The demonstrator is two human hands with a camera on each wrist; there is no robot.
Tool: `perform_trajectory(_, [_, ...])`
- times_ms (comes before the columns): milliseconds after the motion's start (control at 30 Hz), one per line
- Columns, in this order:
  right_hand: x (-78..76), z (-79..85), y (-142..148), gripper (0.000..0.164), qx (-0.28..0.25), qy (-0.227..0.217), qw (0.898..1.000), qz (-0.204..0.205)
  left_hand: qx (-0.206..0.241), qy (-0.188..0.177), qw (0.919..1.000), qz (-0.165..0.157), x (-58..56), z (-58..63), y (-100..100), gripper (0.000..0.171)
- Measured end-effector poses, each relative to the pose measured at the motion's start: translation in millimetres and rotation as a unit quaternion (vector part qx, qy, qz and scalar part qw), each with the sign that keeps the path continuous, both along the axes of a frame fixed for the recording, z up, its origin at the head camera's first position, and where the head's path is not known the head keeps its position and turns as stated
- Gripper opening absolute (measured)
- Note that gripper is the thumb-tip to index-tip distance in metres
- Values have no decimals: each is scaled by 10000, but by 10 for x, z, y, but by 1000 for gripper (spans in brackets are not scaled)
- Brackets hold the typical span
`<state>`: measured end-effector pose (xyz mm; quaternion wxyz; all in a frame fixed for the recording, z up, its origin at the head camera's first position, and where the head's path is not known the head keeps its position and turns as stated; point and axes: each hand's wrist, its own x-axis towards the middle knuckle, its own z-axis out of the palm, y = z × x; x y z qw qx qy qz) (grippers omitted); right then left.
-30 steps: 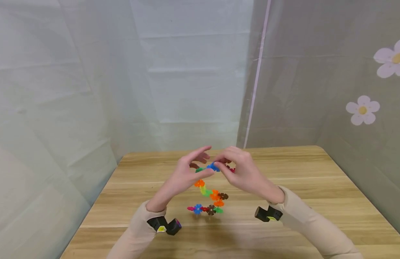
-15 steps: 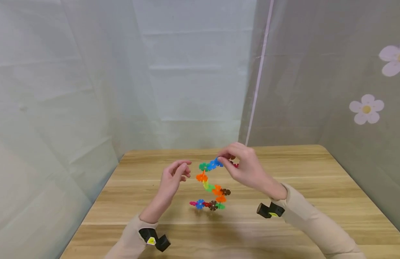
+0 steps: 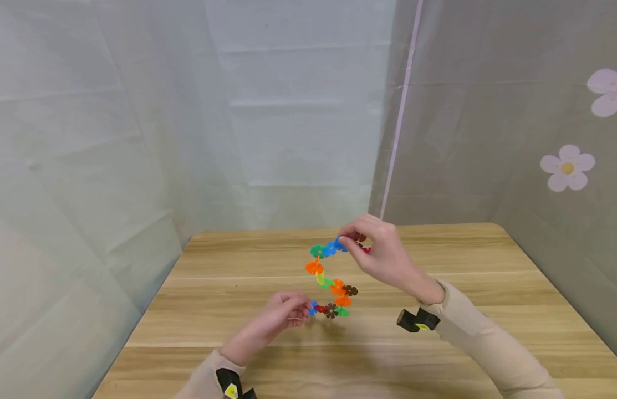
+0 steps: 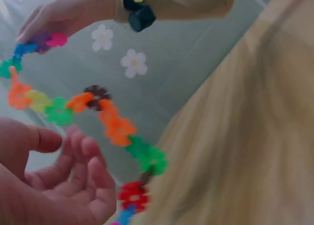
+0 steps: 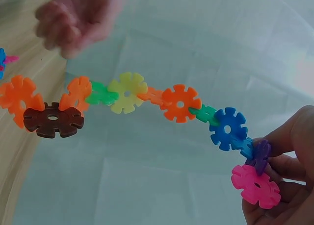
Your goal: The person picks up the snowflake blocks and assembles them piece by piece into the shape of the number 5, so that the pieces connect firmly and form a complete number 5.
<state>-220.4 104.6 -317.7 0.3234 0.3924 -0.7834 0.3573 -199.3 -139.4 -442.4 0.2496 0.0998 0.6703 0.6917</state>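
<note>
A chain of colourful interlocking plastic flower discs [image 3: 338,287] hangs in a zigzag over the table. My right hand [image 3: 388,255] pinches its upper end, by the blue disc [image 5: 228,129] and the purple disc [image 5: 261,156]; a pink disc [image 5: 256,187] sticks out beside the fingers. My left hand [image 3: 283,313] is near the chain's lower end, next to a blue disc [image 3: 313,308]. In the left wrist view its fingers [image 4: 100,173] are loosely bent, with nothing between them, beside the red disc [image 4: 134,196]. The head view hides the pink disc at the lower tip.
Beneath the hands is a wooden table [image 3: 438,360]. Pale cloth curtains [image 3: 308,111] hang behind and at the sides, with printed white flowers [image 3: 567,168] on the right. Each wrist wears a black camera [image 3: 418,320].
The left hand has come away from the chain's upper part and moved down to its lower end. My right hand keeps its pinch and has risen slightly with the chain.
</note>
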Motion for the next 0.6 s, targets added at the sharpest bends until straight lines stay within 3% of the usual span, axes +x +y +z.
perform_trajectory(133, [-10,-5,4,7,-13,-64,10000,-42,149,-700,9966,-409,70,-142,69,25])
perform_trajectory(333, [-13,10,17,5,-7,-179,9998,-100,517,-1258,9900,-374,128,-323,149,50])
perform_trajectory(533, [-4,34,18,7,-40,-208,9997,-135,1581,-1994,9670,-95,141,-425,277,62])
perform_trajectory(600, [0,40,20,6,-41,-223,9996,-140,1900,-2160,9577,110,145,-431,327,59])
